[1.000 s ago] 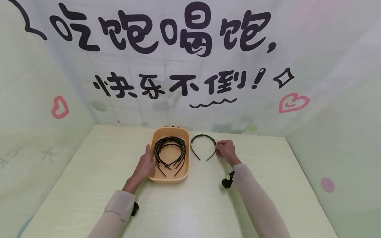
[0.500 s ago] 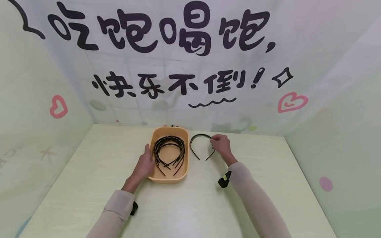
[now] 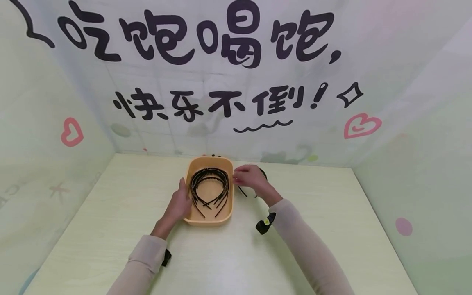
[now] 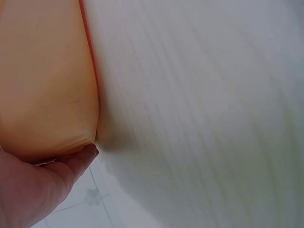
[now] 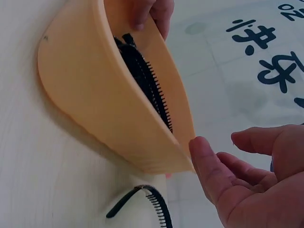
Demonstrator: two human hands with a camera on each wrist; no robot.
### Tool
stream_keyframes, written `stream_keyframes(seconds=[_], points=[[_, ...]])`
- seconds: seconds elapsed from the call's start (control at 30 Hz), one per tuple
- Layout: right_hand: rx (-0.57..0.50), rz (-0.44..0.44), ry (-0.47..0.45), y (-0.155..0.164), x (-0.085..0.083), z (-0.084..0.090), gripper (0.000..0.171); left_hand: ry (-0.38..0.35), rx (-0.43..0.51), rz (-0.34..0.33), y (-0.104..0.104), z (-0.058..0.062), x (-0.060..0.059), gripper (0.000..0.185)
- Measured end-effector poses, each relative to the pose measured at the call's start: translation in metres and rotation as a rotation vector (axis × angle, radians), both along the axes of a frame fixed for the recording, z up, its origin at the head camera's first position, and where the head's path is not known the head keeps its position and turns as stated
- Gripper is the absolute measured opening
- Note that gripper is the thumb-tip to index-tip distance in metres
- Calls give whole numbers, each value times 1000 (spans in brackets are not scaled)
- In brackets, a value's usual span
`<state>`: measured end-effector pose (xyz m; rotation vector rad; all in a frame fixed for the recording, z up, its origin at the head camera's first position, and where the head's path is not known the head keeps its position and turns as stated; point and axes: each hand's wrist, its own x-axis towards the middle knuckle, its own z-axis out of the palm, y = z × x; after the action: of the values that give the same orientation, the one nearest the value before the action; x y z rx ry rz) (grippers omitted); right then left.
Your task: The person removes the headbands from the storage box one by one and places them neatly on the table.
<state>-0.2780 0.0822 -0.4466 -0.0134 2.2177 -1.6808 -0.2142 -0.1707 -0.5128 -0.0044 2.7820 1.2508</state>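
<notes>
Headbands (image 3: 209, 172): slim, black, curved, with fine teeth.

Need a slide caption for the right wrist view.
Right hand by the orange bin, black headbands inside, another headband lying outside.

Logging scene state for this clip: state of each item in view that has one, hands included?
bin: upright on the tabletop, open-topped, in use
left hand: gripping the bin's left side
right hand: fingers extended by the bin's right rim, holding nothing; contact unclear
headbands in the bin: stacked, overlapping; count unclear
loose headband: outside the bin, to its right, partly hidden by the right hand in the head view
</notes>
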Motion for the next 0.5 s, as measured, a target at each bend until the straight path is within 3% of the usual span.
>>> stream_keyframes(seconds=[0.17, 0.5], points=[[-15, 118, -49, -15, 9, 7, 44, -4, 0, 2, 0, 0, 1, 71], [-36, 198, -130, -40, 17, 18, 60, 23, -8, -4, 1, 2, 1, 73]])
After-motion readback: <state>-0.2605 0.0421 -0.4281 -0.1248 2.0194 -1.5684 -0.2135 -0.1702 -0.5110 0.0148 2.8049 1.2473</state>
